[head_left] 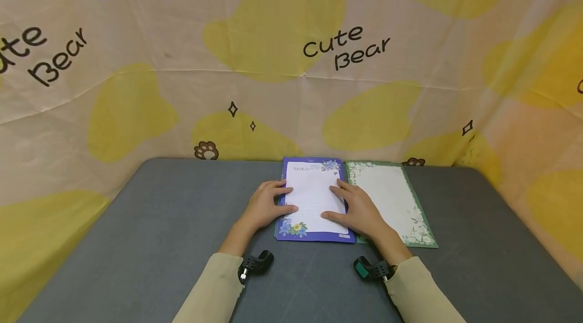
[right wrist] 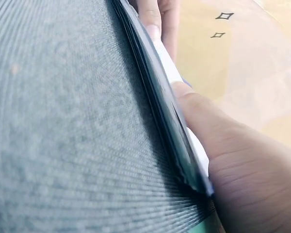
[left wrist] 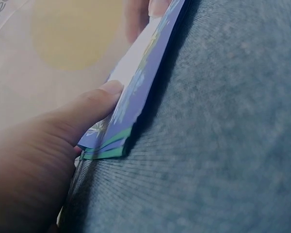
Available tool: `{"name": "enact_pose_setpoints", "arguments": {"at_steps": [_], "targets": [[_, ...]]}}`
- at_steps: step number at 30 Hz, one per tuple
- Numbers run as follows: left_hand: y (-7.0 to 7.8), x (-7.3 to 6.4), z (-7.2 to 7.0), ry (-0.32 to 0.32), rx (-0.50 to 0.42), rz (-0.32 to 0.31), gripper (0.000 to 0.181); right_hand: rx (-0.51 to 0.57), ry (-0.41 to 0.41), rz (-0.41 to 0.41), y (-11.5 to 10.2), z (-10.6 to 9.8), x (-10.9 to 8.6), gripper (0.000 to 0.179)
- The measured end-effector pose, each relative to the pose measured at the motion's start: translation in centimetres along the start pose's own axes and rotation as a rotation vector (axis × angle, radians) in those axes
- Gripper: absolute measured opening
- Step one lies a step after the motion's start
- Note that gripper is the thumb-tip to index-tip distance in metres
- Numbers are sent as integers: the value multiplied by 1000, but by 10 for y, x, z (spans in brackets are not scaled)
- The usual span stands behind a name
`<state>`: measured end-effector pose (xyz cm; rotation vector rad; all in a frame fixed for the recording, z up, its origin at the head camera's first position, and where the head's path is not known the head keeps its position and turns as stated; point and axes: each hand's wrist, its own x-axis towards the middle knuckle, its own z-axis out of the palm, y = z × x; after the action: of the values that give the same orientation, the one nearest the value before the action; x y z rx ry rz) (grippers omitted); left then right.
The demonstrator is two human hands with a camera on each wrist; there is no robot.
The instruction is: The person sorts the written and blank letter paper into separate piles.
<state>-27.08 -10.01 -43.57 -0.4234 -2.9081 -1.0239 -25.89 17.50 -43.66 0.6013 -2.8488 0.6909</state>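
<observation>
squaring up the stack of paper (head_left: 309, 201), by the look of it; the next move probably calls for light, even pressure on both sides.
the flat rectangular stack sits on the grey, finely ribbed bench (head_left: 182, 221), between left hand (head_left: 263, 205) and right hand (head_left: 362, 209), visible fingers extended and relaxed along its long edges; purple and green layers (left wrist: 106, 148) step unevenly at one corner, a green-bordered floral sheet (head_left: 384, 191) just beside.

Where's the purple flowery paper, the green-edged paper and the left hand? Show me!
Purple flowery paper (head_left: 312, 195): head view, on its white middle.
Green-edged paper (head_left: 390, 194): head view, on its white part.
Left hand (head_left: 264, 204): head view, on its back.
</observation>
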Motion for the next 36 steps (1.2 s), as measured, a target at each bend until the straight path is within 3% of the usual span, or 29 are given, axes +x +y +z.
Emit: {"name": "enact_pose_setpoints", "arguments": {"at_steps": [11,20,29,36], "targets": [[-1,0,0,-5,9,19,60,8,17,5,0,0,0,78],[1,0,0,-40,90,57,77,20,62,10,0,0,1,74],[0,0,2,17,-1,-6,65,42,68,27,-1,0,1,73],[-1,1,3,66,-42,2,53,83,99,48,-2,0,2,68]]}}
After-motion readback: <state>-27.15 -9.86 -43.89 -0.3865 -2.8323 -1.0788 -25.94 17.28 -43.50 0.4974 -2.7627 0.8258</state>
